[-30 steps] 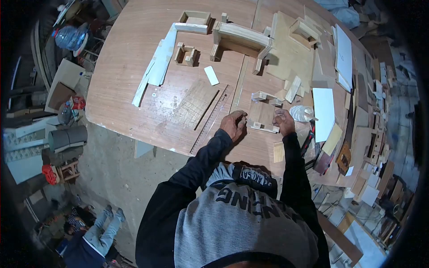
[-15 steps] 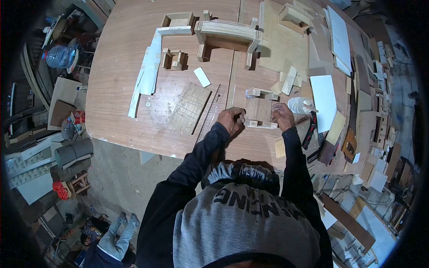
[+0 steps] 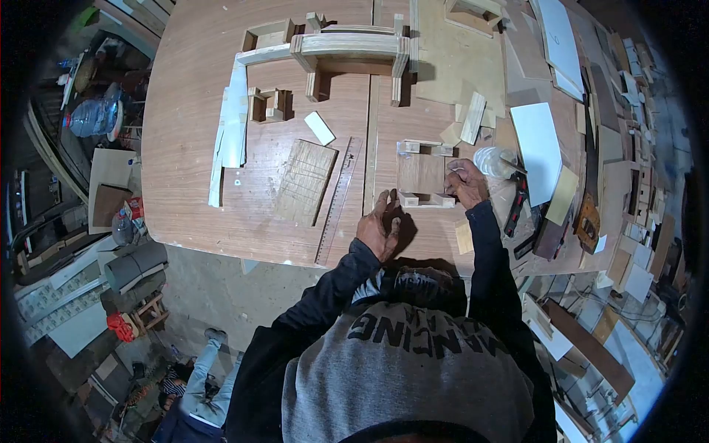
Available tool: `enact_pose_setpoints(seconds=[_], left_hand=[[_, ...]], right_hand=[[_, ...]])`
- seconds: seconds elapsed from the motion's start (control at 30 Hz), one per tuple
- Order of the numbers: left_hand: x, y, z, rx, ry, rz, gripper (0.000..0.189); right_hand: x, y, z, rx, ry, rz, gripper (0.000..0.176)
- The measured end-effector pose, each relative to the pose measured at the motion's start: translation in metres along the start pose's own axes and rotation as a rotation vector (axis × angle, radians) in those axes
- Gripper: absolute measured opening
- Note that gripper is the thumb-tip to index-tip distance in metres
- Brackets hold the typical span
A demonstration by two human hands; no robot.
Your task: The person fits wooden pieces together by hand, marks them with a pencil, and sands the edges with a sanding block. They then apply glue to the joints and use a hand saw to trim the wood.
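Note:
A small wooden assembly [image 3: 422,176], a square board with short rails at its near and far edges, lies on the brown table [image 3: 199,148] in front of me. My left hand [image 3: 380,226] hovers at its near left corner, fingers spread and holding nothing, fingertips just touching the near rail. My right hand [image 3: 467,183] is curled against the assembly's right side, gripping the end of the near rail.
A steel ruler [image 3: 338,199] and a scored plywood piece [image 3: 305,181] lie left of the assembly. A clear plastic bottle [image 3: 493,161], a white sheet [image 3: 538,151], a hand saw [image 3: 588,215] and offcuts crowd the right. A larger wooden frame [image 3: 351,49] stands farther back. A person lies on the floor [image 3: 188,387].
My left hand has let go of the assembly's left corner, drawn back toward me and spread its fingers. The right hand stays at the right side. My head has shifted, moving the view.

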State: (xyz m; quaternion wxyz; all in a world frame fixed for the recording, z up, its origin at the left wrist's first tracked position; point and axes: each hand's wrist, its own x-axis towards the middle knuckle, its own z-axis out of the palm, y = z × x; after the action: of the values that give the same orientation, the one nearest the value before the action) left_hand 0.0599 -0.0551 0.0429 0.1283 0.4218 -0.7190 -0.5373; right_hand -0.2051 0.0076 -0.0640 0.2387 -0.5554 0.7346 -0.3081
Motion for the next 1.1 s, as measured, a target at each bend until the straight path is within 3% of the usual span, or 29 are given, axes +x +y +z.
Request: enact_pose_setpoints(seconds=[0.1, 0.17, 0.27, 0.47, 0.57, 0.63, 0.77, 0.9, 1.1], left_hand=[[0.002, 0.008, -0.003, 0.012, -0.001, -0.005, 0.059], [0.002, 0.017, -0.006, -0.002, -0.041, -0.043, 0.061], [0.001, 0.025, -0.008, 0.014, -0.032, -0.069, 0.061], [-0.001, 0.026, -0.009, 0.095, 0.013, -0.02, 0.057], [0.009, 0.028, -0.015, -0.084, 0.086, -0.041, 0.054], [0.026, 0.017, -0.016, -0.081, 0.212, 0.135, 0.053], [0.061, -0.01, -0.01, 0.012, 0.174, 0.046, 0.053], [0.083, -0.014, -0.004, 0.13, 0.189, 0.169, 0.056], [0.094, -0.014, 0.004, 0.233, 0.159, 0.202, 0.061]], right_hand=[[0.002, -0.024, -0.009, 0.239, 0.019, 0.279, 0.021], [0.005, -0.048, -0.024, 0.644, -0.028, 0.477, 0.019], [0.006, -0.049, -0.023, 0.611, -0.015, 0.532, 0.018], [0.005, -0.036, -0.018, 0.68, -0.031, 0.552, 0.017], [0.003, -0.029, -0.013, 0.63, -0.013, 0.515, 0.016], [0.002, -0.024, -0.01, 0.574, 0.001, 0.479, 0.016], [0.003, -0.026, -0.011, 0.514, 0.013, 0.444, 0.018], [0.003, -0.031, -0.015, 0.498, 0.008, 0.437, 0.022], [0.004, -0.048, -0.022, 0.405, 0.023, 0.418, 0.03]])
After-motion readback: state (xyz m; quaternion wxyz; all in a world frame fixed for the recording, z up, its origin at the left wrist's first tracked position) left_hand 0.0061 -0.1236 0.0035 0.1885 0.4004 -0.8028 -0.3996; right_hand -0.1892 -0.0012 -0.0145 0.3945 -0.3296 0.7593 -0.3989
